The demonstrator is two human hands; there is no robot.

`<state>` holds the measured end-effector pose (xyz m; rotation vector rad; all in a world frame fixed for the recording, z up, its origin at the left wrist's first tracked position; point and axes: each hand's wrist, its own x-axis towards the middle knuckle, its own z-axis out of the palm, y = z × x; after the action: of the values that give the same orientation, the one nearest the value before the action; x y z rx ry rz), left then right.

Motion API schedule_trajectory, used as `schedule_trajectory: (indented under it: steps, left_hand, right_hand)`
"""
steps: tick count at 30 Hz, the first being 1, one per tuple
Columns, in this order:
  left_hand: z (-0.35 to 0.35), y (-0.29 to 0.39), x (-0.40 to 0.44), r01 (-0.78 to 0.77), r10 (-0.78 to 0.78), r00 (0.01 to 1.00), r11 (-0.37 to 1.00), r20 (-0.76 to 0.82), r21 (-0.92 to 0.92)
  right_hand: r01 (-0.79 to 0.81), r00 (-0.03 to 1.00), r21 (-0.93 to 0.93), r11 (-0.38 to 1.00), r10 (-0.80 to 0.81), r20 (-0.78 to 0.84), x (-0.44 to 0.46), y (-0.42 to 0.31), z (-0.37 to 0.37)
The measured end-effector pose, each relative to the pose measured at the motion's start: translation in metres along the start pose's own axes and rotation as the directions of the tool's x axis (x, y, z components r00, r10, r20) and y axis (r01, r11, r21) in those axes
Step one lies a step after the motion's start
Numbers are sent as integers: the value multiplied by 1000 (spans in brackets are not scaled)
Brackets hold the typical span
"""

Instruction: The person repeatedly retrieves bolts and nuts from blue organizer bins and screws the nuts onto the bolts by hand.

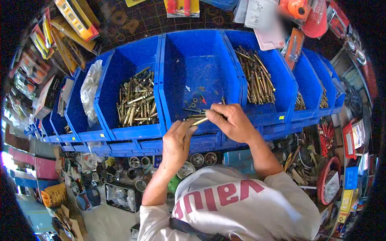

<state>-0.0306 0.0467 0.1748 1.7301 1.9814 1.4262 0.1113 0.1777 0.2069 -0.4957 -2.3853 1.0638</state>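
Observation:
Both hands meet over the front edge of a blue middle bin [193, 44], pinching one long brass-coloured bolt [200, 121] between them. My left hand [176, 140] has its fingertips closed on the bolt's left end. My right hand [234, 122] grips the other end between thumb and bent forefinger, hiding part of it. Small loose pieces, among them washers [195, 100] and a red bit [204, 100], lie on the bin's floor. A few darker bolts [194, 110] rest near its front, partly behind my hands.
A left bin [130, 130] holds a pile of bolts [138, 98]; a right bin [287, 90] holds longer ones [257, 78]. A plastic bag [91, 90] hangs in another bin. Packaged tools [78, 20] line the back. Below are cans [197, 160] and a red basin [321, 180].

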Motion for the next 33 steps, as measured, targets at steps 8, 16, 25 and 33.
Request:
schedule_trajectory:
  steps: [8, 16, 25, 33]
  left_hand:
    - [-8, -7, -19, 174, -172, 969, 985, -179, 0]
    - [-17, -12, -34, 288, -280, 915, 958, -290, -16]
    - [-34, -33, -40, 373, -422, 824, 906, -379, -199]
    - [-74, -73, 9, 210, -171, 808, 978, -564, 4]
  right_hand:
    - [-19, 1000, 91, 996, 19, 1, 6, 22, 4]
    - [80, 988, 185, 980, -53, -144, 16, 39, 18]
    - [47, 999, 106, 993, -44, -30, 22, 39, 19]
    - [-14, 999, 1, 1000, 14, 30, 45, 53, 27]
